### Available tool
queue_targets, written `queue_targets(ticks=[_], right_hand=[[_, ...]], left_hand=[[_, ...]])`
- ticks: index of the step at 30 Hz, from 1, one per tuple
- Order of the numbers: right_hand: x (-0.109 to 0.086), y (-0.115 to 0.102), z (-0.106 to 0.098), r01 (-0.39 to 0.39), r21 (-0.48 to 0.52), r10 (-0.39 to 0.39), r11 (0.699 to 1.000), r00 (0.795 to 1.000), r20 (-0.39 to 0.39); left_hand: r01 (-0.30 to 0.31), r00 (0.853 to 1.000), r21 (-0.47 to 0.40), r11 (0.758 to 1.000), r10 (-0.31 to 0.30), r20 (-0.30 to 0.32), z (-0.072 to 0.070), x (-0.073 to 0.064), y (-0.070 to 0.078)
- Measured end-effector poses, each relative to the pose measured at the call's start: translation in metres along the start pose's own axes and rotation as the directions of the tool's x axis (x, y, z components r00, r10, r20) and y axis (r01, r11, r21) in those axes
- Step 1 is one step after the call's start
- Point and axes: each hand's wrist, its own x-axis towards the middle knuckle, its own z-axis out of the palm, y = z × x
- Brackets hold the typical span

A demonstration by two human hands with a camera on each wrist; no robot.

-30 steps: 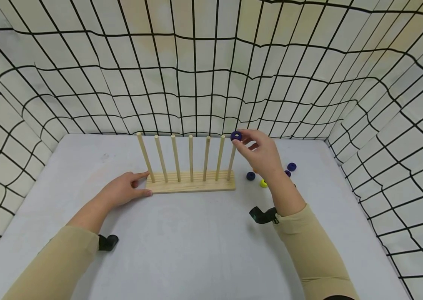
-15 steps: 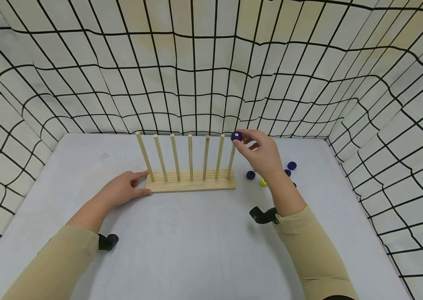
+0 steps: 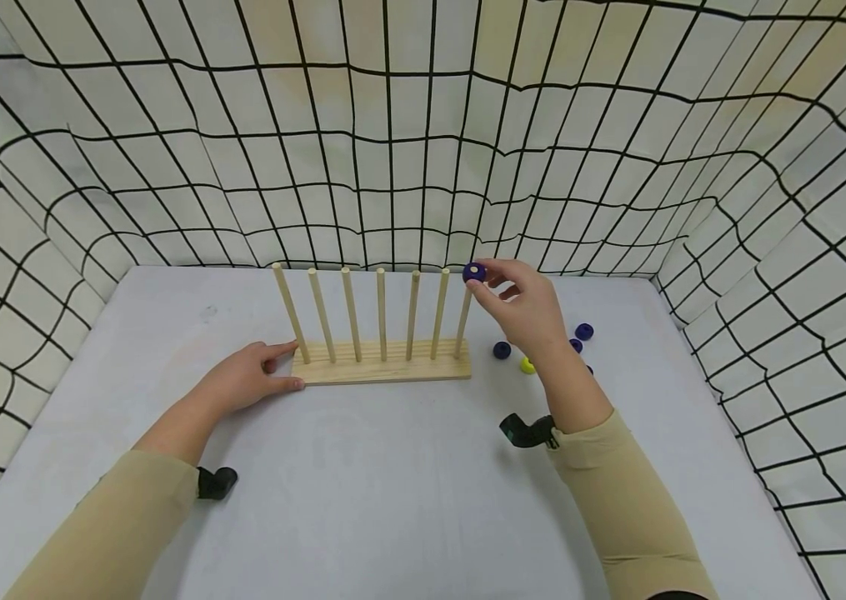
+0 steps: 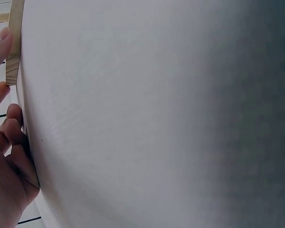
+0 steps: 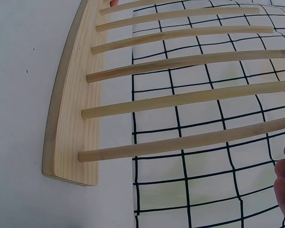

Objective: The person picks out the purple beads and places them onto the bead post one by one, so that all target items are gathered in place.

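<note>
While the left end of the board (image 3: 385,375) is pinched by the left hand (image 3: 242,379), thumb at the near edge and a finger at the far corner, a purple ring (image 3: 473,280) is held at the top of the last peg (image 3: 463,321) by the right hand (image 3: 528,307); the ring is nipped between thumb and finger, and it has not been let go. A second ago, no pale wood was clearly seen in the hole of the ring; now the pale tip of the peg is seen there, and the board is where it was; by this, the ring seems to have been slipped just over the tip, so the lining up looks done, and only the slide down seems left for this ring; how far it has been pushed on cannot be told, as it is not shown in the right wrist view. No ring is seen on the other six pegs (image 3: 382,312); on the table (image 3: 392,483), to the right of the board, a dark blue ring (image 3: 501,350), a yellow ring (image 3: 527,366) and a few more rings (image 3: 583,332) are left lying, partly hidden by the right arm.
</note>
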Motion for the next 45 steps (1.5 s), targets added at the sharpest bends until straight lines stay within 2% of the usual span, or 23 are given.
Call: queue_targets(ticks=[11, 22, 45], right_hand=[[0.000, 0.000, -0.008, 0.042, 0.035, -0.041, 0.998, 0.998, -0.040], [0.001, 0.002, -0.010, 0.048, -0.008, -0.048, 0.999, 0.998, -0.044], [-0.013, 0.027, -0.034, -0.059, -0.050, 0.058, 0.997, 0.998, -0.025]], left_hand=[[0.001, 1.000, 0.002, 1.000, -0.001, 0.007, 0.000, 0.001, 0.000], [0.003, 1.000, -0.002, 1.000, -0.003, 0.007, 0.000, -0.001, -0.001], [0.002, 1.000, 0.009, 1.000, -0.002, 0.003, 0.000, 0.000, 0.001]])
